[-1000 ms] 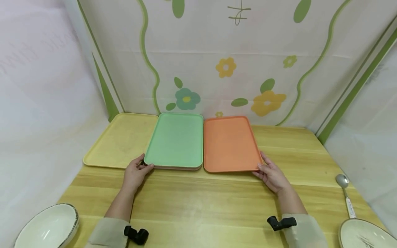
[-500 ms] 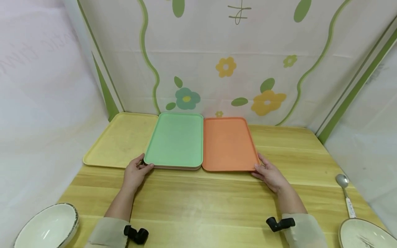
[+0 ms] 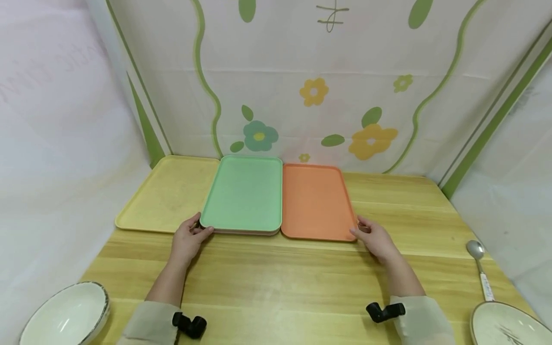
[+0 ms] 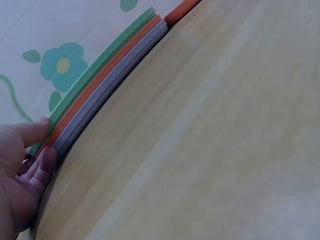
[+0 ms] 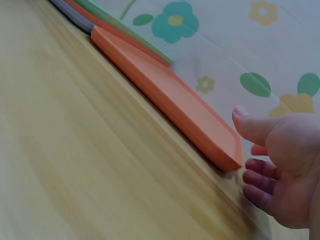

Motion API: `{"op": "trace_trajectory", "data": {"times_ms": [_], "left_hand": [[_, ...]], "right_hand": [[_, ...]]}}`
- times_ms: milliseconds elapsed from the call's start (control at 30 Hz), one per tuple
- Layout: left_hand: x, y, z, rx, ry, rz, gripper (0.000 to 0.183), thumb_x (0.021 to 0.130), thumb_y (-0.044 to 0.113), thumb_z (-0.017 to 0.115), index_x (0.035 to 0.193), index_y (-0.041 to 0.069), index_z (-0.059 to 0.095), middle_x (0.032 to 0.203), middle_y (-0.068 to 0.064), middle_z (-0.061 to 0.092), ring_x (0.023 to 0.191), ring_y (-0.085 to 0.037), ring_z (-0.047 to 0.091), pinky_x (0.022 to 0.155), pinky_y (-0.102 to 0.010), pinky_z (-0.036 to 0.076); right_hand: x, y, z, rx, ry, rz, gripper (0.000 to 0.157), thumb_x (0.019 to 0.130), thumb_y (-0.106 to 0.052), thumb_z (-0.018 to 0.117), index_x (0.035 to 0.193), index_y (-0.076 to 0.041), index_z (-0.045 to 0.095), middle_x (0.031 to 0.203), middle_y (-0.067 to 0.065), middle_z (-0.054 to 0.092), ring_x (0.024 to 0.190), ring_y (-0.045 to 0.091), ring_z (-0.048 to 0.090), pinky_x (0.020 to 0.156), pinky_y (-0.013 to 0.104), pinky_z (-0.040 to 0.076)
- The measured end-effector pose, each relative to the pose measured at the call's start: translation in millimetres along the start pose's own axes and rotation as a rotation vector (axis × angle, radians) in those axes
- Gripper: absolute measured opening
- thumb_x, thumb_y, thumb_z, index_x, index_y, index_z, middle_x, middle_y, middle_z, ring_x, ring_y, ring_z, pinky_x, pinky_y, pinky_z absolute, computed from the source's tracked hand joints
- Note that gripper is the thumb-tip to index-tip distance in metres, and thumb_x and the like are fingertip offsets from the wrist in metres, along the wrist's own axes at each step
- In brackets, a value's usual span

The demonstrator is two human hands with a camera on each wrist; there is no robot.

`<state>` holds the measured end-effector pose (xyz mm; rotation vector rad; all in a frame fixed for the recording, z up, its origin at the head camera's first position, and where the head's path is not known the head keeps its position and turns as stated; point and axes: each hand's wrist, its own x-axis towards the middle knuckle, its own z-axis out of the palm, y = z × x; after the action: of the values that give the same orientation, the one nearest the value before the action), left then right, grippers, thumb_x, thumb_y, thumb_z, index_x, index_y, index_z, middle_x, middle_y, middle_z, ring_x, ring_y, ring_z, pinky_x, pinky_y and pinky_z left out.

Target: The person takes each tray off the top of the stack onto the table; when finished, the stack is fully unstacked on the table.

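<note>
Orange tray [image 3: 319, 201] lies flat on the wooden worktop [image 3: 276, 278], just right of the green-topped stack [image 3: 243, 194], its long axis running away from you. Its near right corner is immediately left of your right hand [image 3: 377, 239], the nearer one; that grip is spread, thumb and fingers apart at the corner, contact unconfirmed. Your left hand [image 3: 187, 242] pinches the stack's near left corner. Backdrop [image 3: 315, 120] stands close behind the trays; spoon [image 3: 479, 268] lies well apart, rightward.

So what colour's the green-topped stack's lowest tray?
Lowest tray: greyish purple, clearest in left wrist view.
</note>
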<state>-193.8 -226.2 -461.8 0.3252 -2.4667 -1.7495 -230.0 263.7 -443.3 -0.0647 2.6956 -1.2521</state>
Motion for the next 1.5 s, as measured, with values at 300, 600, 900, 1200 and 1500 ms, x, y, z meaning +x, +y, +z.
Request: {"op": "trace_trajectory", "data": {"times_ms": [300,600,900,1200,1500], "left_hand": [[-0.2,4.8,-1.7,0.023,-0.04,-0.048,0.073,0.093,0.022,0.069,0.153,0.006,0.031,0.135,-0.018,0.046,0.082,-0.003,0.047,0.068,-0.015,0.042],[0.8,2.3,-2.2,0.024,-0.036,-0.038,0.073,0.093,0.021,0.068,0.154,0.005,0.03,0.136,-0.018,0.044,0.083,-0.003,0.047,0.066,-0.015,0.042],[0.2,2.7,-3.1,0.024,-0.038,-0.041,0.073,0.094,0.021,0.068,0.154,0.006,0.03,0.146,-0.019,0.04,0.083,-0.003,0.047,0.066,-0.015,0.042],[1.8,3.1,-3.4,0.026,-0.04,-0.043,0.073,0.094,0.022,0.068,0.154,0.007,0.03,0.149,-0.019,0.039,0.089,-0.003,0.048,0.071,-0.012,0.042],[0.7,2.6,-3.3,0.01,-0.039,-0.057,0.073,0.093,0.021,0.069,0.154,0.007,0.03,0.153,-0.019,0.035,0.089,-0.002,0.048,0.071,-0.011,0.042]], "right_hand": [[5.7,-30.4,15.1,0.099,0.061,-0.056,0.072,0.099,-0.035,0.058,0.156,-0.004,0.024,0.161,0.021,0.022,0.148,0.041,0.02,0.118,0.053,0.023],[15.8,-60.0,44.7,0.21,-0.007,-0.149,0.072,0.1,-0.024,0.059,0.155,0.001,0.02,0.159,0.023,0.024,0.149,0.037,0.02,0.12,0.051,0.019],[27.0,-89.3,79.1,0.234,-0.059,-0.179,0.076,0.096,-0.024,0.064,0.154,0.001,0.023,0.158,0.023,0.028,0.148,0.036,0.025,0.12,0.048,0.021],[31.5,-106.5,109.1,0.153,-0.101,-0.176,0.08,0.093,-0.031,0.069,0.155,-0.005,0.026,0.157,0.017,0.033,0.146,0.037,0.027,0.117,0.053,0.028],[34.1,-112.5,130.3,0.062,-0.106,-0.165,0.087,0.087,-0.042,0.073,0.155,-0.008,0.029,0.156,0.015,0.035,0.146,0.033,0.029,0.117,0.05,0.028]]}}
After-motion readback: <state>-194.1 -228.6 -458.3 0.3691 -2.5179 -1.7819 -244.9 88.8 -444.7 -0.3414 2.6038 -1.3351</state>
